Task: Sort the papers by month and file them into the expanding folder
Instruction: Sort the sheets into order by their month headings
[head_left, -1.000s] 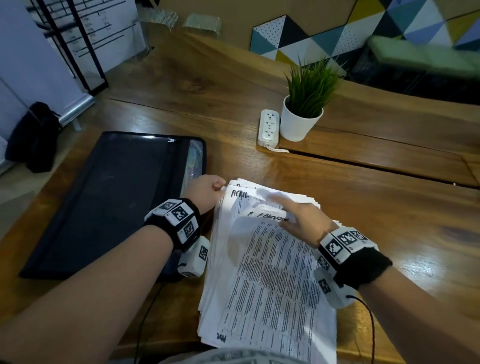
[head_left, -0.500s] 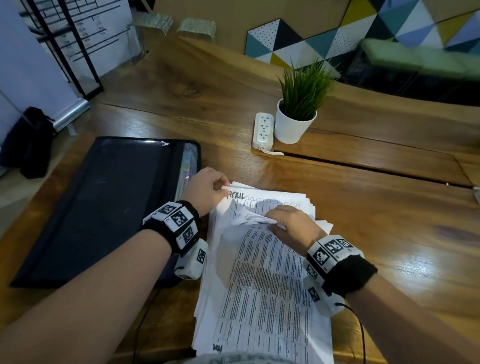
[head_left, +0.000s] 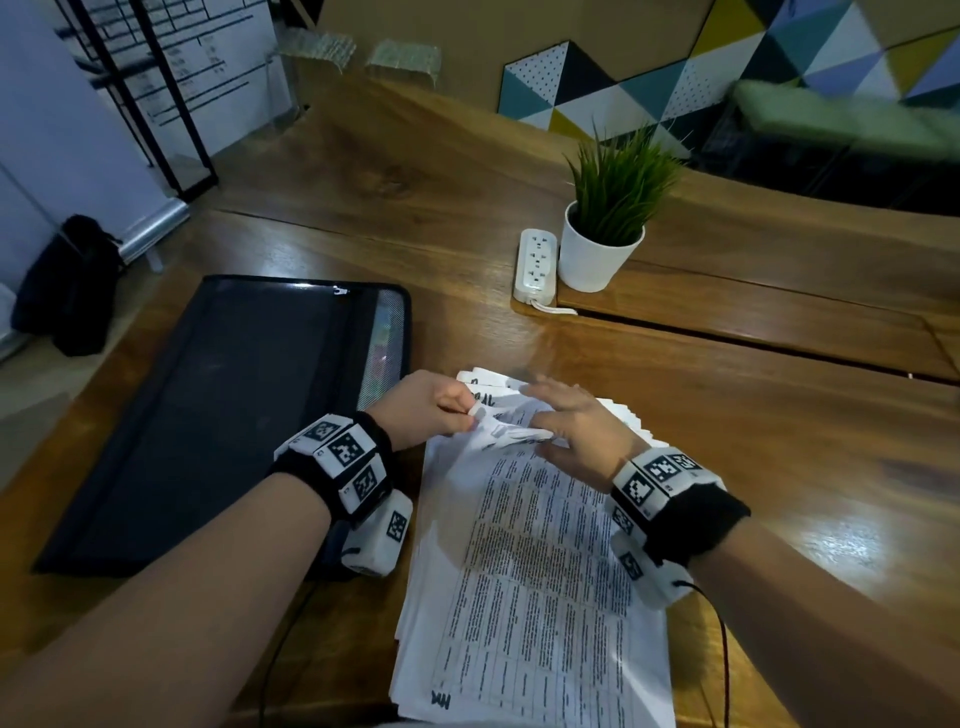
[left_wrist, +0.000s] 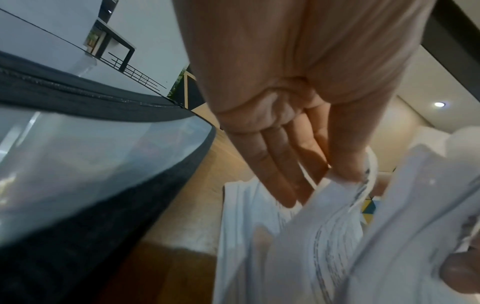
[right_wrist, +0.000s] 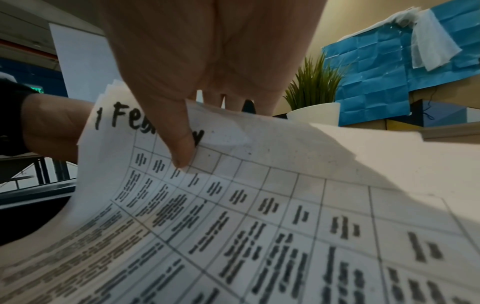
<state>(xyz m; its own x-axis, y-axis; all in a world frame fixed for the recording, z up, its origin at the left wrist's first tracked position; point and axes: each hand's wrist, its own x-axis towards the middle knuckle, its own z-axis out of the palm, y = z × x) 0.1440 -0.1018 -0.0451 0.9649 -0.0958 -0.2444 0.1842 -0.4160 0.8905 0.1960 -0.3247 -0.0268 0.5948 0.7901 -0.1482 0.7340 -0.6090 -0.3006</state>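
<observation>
both hands now closer at stack's far edge. left hand (head_left: 426, 410) pinches lifted paper corners; right hand (head_left: 576, 431) pinches the sheet marked "feb…" (right_wrist: 145, 121). paper stack (head_left: 540, 597) beside black expanding folder (head_left: 208, 415).

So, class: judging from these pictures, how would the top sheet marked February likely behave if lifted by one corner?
Probably floppy: the top sheet already curls where the right hand pinches its upper edge. Likely light too, since a thumb pinch raises it. It may crease easily; the lifted edge looks crumpled beside the left hand.
</observation>
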